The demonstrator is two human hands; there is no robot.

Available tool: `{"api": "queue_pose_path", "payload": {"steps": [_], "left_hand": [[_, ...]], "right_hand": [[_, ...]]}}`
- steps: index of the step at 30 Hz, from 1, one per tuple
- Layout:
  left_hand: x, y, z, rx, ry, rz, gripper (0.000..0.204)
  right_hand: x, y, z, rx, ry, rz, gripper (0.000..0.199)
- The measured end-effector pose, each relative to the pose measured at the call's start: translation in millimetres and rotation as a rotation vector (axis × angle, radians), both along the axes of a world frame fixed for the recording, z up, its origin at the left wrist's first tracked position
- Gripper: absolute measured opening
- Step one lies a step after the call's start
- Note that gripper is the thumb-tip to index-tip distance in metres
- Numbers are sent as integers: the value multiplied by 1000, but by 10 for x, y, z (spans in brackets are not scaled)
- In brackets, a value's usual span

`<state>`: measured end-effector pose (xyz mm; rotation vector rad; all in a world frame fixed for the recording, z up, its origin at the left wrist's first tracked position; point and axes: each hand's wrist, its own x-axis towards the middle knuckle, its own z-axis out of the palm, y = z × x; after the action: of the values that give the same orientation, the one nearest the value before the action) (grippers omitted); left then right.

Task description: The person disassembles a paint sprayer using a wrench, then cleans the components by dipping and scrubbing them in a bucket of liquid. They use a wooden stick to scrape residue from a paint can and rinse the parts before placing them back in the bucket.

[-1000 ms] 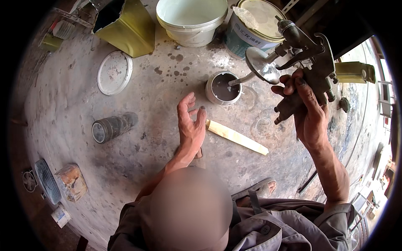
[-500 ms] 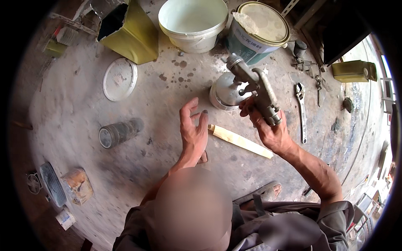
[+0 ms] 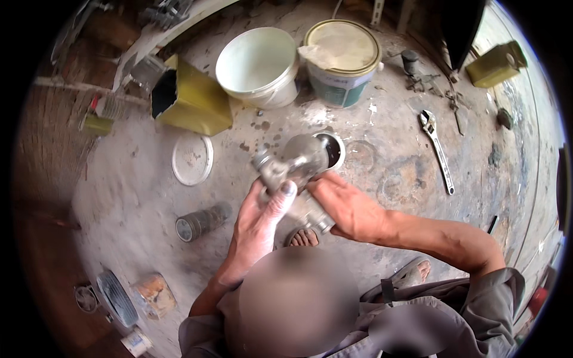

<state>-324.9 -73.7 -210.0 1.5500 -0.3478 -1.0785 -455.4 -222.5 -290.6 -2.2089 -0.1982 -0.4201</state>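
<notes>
Grey metal, dull and paint-dusted: a paint spray gun (image 3: 292, 173) sits between both hands, raised above the concrete floor (image 3: 119, 197) and just in front of a small open tin (image 3: 332, 149). Its long axis runs on a slant, from the cup and nozzle end at upper left, near the tin, down to the handle end at lower right, close above a sandalled foot (image 3: 304, 237). The left hand (image 3: 258, 224) comes up from below, palm against the gun's underside, thumb pressed across the body and fingers wrapped behind it, so it is clamped on the gun. The right hand (image 3: 349, 209) closes in from the right, its fingers curled round the lower handle part; it too grips the gun, and the two hands nearly touch there. The gun's upper end lies beyond both sets of fingertips. Farther off stand a white bucket (image 3: 258, 65), a lidded paint can (image 3: 343, 59) and a yellow canister (image 3: 191, 98); an adjustable wrench (image 3: 437, 149) lies well to the right
</notes>
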Motion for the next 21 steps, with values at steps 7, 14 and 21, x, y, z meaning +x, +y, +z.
{"api": "queue_pose_path", "payload": {"steps": [7,14,21], "left_hand": [[-47,219,7,-9,-28,176,38],[35,230,222,13,-172,230,34],[103,276,302,-151,-150,270,44]], "right_hand": [[-125,96,15,-138,-124,102,35],[-1060,-1205,-538,39,363,-509,32],[-2216,-2030,-2031,-361,786,-896,51]]}}
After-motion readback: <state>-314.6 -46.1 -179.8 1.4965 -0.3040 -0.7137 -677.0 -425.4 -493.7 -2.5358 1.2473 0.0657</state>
